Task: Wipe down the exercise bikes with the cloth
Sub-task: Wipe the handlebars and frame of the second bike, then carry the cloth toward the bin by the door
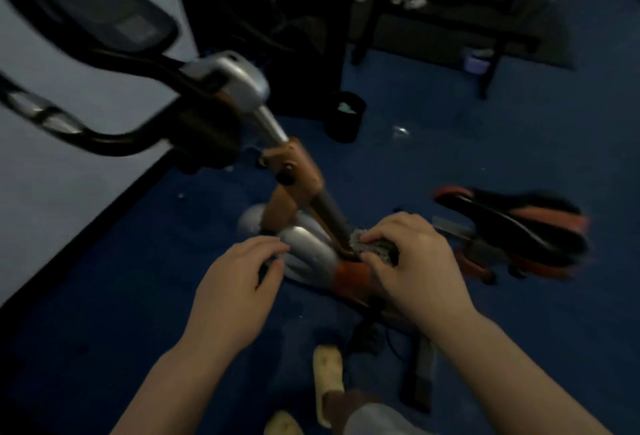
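An orange, silver and black exercise bike [301,175] stands in front of me on blue carpet. Its console [107,9] and black handlebars [104,138] are at the upper left, and its black and orange saddle [516,223] is at the right. My right hand [412,261] is shut on a grey cloth [372,247], pressing it against the base of the bike's post. My left hand [239,282] rests beside the silver housing [308,251], fingers curled, touching its left edge; nothing shows in it.
A white wall [69,178] runs along the left. A small black bin [344,116] stands behind the bike. A dark bench or table frame [446,22] is at the upper right. My feet in pale slippers [327,382] are at the bottom.
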The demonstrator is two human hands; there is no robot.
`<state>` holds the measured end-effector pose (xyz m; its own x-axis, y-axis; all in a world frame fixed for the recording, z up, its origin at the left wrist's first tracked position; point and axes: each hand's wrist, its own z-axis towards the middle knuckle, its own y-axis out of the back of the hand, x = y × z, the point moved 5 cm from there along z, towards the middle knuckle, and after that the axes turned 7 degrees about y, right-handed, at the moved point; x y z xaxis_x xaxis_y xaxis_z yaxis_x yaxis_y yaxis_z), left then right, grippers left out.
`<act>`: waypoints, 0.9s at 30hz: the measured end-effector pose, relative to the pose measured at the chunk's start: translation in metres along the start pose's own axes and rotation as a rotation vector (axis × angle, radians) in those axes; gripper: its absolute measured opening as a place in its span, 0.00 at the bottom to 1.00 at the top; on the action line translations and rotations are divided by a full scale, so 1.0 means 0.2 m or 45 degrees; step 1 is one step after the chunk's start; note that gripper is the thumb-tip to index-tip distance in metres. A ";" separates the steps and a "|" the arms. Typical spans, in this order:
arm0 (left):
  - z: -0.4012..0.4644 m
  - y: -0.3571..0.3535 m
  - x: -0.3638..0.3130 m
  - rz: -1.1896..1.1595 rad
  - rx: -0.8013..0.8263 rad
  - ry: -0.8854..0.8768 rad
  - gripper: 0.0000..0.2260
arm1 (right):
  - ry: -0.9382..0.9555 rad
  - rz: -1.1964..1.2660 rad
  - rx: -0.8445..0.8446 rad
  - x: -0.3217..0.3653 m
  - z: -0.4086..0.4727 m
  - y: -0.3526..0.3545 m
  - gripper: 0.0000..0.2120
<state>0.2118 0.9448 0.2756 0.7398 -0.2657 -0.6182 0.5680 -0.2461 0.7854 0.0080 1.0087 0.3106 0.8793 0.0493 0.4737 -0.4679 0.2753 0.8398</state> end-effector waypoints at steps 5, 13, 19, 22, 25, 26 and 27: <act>-0.06 -0.29 -0.38 -0.053 0.172 -0.190 0.12 | -0.255 -0.088 -0.123 -0.26 -0.38 0.31 0.09; -0.24 -0.76 -0.94 -0.036 0.283 -0.357 0.11 | -0.458 -0.176 -0.222 -0.71 -0.95 0.71 0.08; -0.47 -1.27 -1.39 -0.150 0.184 -0.290 0.10 | -0.495 -0.172 -0.174 -1.24 -1.41 1.07 0.07; -0.56 -1.49 -1.60 -0.245 0.189 -0.261 0.10 | -0.494 -0.166 -0.171 -1.44 -1.55 1.23 0.06; -0.60 -1.65 -1.80 -0.249 0.201 -0.238 0.10 | -0.466 -0.158 -0.157 -1.60 -1.60 1.37 0.06; -0.60 -1.68 -1.86 -0.245 0.194 -0.244 0.10 | -0.459 -0.158 -0.148 -1.65 -1.61 1.41 0.06; -0.59 -1.71 -1.92 -0.235 0.187 -0.255 0.10 | -0.450 -0.158 -0.137 -1.70 -1.61 1.44 0.06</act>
<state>-0.2243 1.2403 0.2484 0.5350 -0.3788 -0.7552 0.6169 -0.4355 0.6555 -0.3971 1.3796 0.3059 0.8349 -0.3197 0.4480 -0.3310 0.3586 0.8728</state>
